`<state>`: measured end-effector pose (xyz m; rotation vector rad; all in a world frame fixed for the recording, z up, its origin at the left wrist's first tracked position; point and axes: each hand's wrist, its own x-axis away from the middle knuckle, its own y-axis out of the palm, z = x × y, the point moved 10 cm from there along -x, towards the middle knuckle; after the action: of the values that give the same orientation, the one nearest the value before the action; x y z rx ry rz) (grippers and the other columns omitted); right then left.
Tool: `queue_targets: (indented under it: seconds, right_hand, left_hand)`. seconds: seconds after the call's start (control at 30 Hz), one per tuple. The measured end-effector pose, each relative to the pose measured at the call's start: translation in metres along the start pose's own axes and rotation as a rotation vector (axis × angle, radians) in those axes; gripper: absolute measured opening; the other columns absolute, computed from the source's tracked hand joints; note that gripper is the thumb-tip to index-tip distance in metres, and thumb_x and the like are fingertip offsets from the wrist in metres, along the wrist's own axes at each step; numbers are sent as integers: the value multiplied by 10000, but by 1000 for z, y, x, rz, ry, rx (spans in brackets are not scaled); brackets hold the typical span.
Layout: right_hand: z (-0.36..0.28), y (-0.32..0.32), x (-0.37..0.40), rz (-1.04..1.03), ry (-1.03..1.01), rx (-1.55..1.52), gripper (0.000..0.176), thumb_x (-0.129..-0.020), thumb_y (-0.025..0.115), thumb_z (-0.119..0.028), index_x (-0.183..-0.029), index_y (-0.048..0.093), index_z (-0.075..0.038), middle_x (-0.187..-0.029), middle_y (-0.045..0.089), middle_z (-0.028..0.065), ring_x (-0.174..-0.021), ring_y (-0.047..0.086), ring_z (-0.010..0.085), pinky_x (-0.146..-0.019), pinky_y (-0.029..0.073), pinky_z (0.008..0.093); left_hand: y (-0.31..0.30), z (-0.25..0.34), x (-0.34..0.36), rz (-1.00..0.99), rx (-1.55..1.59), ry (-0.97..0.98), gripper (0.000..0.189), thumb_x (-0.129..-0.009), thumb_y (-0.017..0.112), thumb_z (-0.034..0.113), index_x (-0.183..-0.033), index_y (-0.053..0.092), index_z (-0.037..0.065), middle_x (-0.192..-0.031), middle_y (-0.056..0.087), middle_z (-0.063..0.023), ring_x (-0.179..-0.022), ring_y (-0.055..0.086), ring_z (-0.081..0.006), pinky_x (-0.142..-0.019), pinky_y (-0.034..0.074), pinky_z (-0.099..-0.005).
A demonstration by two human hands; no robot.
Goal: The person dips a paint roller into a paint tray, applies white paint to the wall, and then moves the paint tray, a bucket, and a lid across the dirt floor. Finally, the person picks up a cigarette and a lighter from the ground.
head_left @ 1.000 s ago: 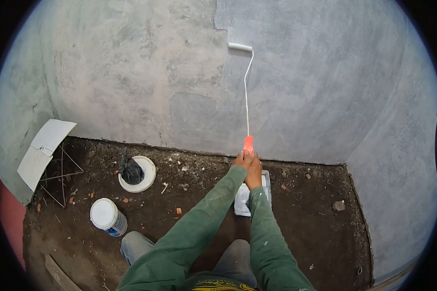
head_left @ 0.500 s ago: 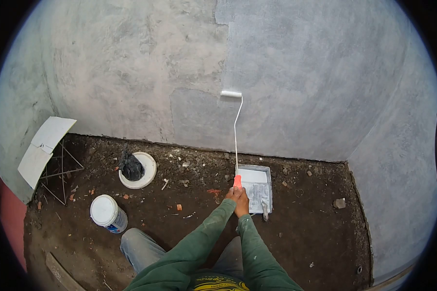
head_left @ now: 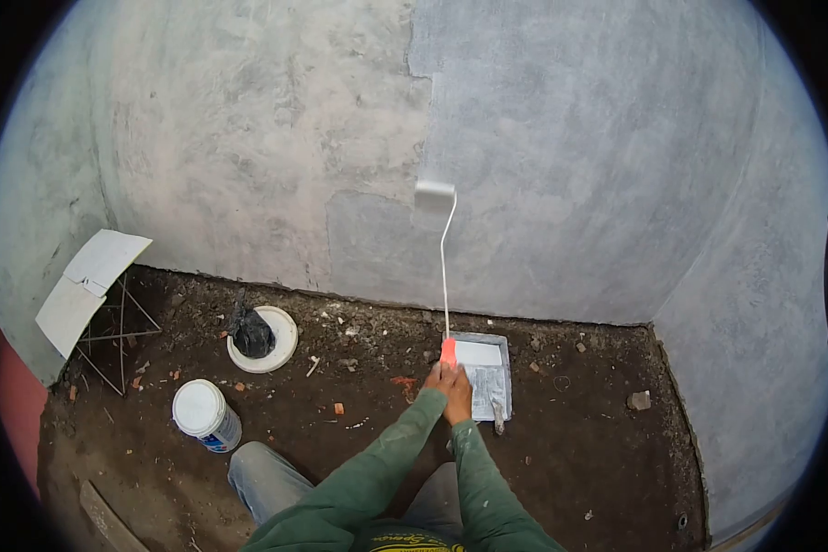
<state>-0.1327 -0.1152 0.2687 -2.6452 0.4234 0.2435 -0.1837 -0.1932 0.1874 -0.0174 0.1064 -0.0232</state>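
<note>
Both my hands are closed on the orange handle of a long-framed paint roller (head_left: 446,267), in the middle of the head view. My left hand (head_left: 438,378) and my right hand (head_left: 458,397) sit close together on the grip. The white roller head lies against the wall (head_left: 561,175), at the border between the lighter bare part and the greyer coated part, slightly blurred. Just beyond and right of my hands, a paint tray (head_left: 493,386) with white paint rests on the dirt floor. A paintbrush (head_left: 498,416) lies in it, over the near edge.
A white paint bucket (head_left: 199,409) stands by my left knee. Behind it a round white lid (head_left: 285,342) carries a black plastic bag (head_left: 251,333). A folding stand with white panels (head_left: 92,285) leans at the left wall. Rubble, a stone (head_left: 639,400) and a plank (head_left: 110,520) lie about.
The view has tilted slightly upward, so the floor things sit lower. The roller head remains at the wall near the coating's border and is now blurred. Both hands keep their grip.
</note>
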Motion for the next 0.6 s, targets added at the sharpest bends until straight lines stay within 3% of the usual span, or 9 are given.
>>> queue_targets:
  seconds: [0.03, 0.1, 0.17, 0.3, 0.47, 0.6]
  right_hand:
    - [-30, -8, -6, 46, -56, 16, 390, -884, 458, -379, -932, 494, 6, -863, 584, 274, -865, 564, 437, -692, 442, 450]
    - [-90, -19, -23, 93, -285, -51, 365, -899, 439, -352, -954, 488, 5, -862, 578, 271, -858, 559, 439, -685, 439, 449]
    - [-124, -21, -55, 153, -443, -57, 344, -904, 430, -331, -970, 479, 3, -866, 571, 271, -854, 549, 445, -683, 436, 449]
    - [-200, -29, -94, 114, -424, -66, 339, -900, 437, -323, -935, 475, 12, -877, 575, 267, -849, 548, 447, -689, 435, 453]
    - [-234, -24, -114, 78, -389, -54, 353, -888, 460, -334, -890, 469, 18, -870, 579, 276, -841, 555, 446, -685, 438, 457]
    - [-220, -13, -116, 74, -294, -90, 355, -883, 472, -338, -880, 464, 18, -860, 581, 280, -845, 563, 439, -685, 440, 456]
  left_hand:
    - [-12, 46, -4, 42, -20, 81, 426, -851, 502, 426, -1037, 491, 42, -985, 559, -222, -919, 545, -349, -790, 426, -389]
    - [-26, 98, -23, 58, -54, 97, 525, -828, 467, 495, -1077, 466, 33, -1025, 536, -281, -982, 514, -425, -820, 407, -456]
    - [-34, 147, -56, 31, -113, 197, 484, -836, 450, 470, -1042, 474, 33, -999, 536, -302, -964, 504, -455, -798, 410, -477]
    - [-61, 247, -83, 105, -240, 231, 511, -812, 474, 482, -998, 545, 11, -1003, 556, -283, -983, 516, -420, -813, 412, -428]
    - [-76, 257, -128, 126, -253, 202, 549, -799, 479, 482, -1024, 561, -12, -1020, 572, -250, -986, 535, -375, -830, 413, -398]
    - [-81, 240, -135, 107, -232, 161, 535, -809, 482, 448, -1047, 560, -25, -1027, 580, -219, -994, 546, -324, -837, 411, -367]
